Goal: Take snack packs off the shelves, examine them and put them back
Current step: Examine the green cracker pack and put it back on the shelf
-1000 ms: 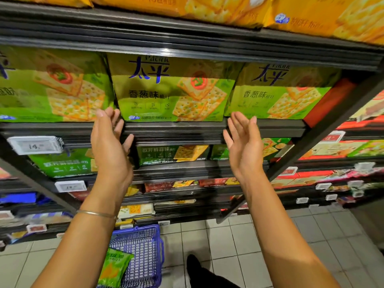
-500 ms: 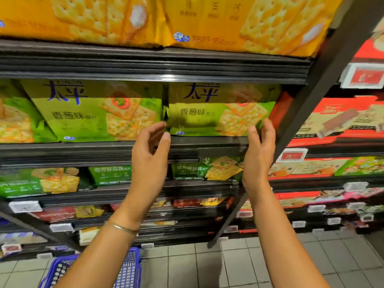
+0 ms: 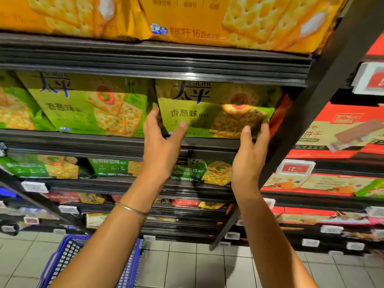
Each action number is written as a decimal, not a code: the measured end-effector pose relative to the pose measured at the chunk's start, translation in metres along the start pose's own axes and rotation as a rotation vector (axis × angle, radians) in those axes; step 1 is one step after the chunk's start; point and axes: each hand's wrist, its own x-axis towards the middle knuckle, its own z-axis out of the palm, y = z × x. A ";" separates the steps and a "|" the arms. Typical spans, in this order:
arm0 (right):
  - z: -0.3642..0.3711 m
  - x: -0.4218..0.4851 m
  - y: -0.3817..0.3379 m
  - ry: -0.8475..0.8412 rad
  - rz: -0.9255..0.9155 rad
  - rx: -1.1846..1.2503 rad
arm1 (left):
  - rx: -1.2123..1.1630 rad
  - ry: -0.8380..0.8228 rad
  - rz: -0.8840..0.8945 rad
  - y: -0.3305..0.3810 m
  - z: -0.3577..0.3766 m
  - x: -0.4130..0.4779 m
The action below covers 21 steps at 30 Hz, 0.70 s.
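The green cracker pack [image 3: 207, 109] stands upright at the right end of its shelf [image 3: 83, 143], beside a matching pack. The left hand [image 3: 160, 142] pinches its lower left corner and the right hand [image 3: 251, 150] its lower right, thumbs in front and fingers curled round the edges. A blue basket [image 3: 68, 258] sits on the floor, near left.

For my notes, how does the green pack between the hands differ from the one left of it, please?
The held green pack is pinched at its side edges by the left hand and right hand; the neighbouring green pack is untouched. The held pack looks shadowed; the neighbouring pack is brighter. Both share one cracker design.
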 end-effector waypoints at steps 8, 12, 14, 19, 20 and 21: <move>0.009 0.012 -0.003 -0.031 0.034 -0.010 | -0.092 0.006 -0.057 0.000 -0.008 -0.009; 0.017 0.015 -0.004 -0.041 0.024 -0.036 | 0.035 -0.076 0.053 -0.006 -0.023 -0.005; 0.019 0.014 -0.005 -0.030 0.027 -0.042 | 0.128 -0.088 0.117 -0.008 -0.028 -0.006; 0.018 0.014 -0.008 -0.024 0.020 -0.047 | 0.152 -0.128 0.158 -0.016 -0.036 0.000; 0.018 0.014 -0.009 -0.022 0.018 -0.046 | 0.135 -0.131 0.154 -0.016 -0.036 0.003; 0.018 0.014 -0.010 -0.019 0.015 -0.044 | 0.121 -0.138 0.151 -0.016 -0.037 0.005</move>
